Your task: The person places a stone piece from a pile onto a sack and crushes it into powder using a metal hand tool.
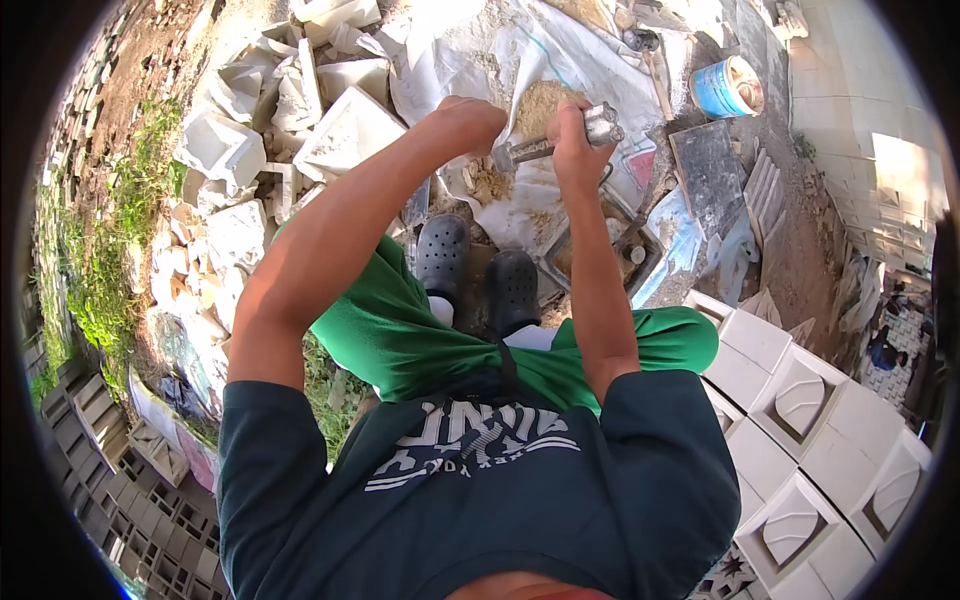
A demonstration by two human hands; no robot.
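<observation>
My left hand is closed in a fist above the white sheet, its fingers turned away from view. Whatever it may hold is hidden. My right hand is wrapped around a metal tool with a silvery, lobed end sticking out on the right. A grey shaft runs leftward from this hand and ends in a blunt piece just below my left hand; I cannot tell whether the left hand touches it. Beneath the hands lies a pile of sandy material on the white sheet.
Broken white blocks are heaped at the left. A square-rimmed tray sits right of my dark clogs. Farther right are a blue-and-white bucket, a dark board and stacked patterned blocks.
</observation>
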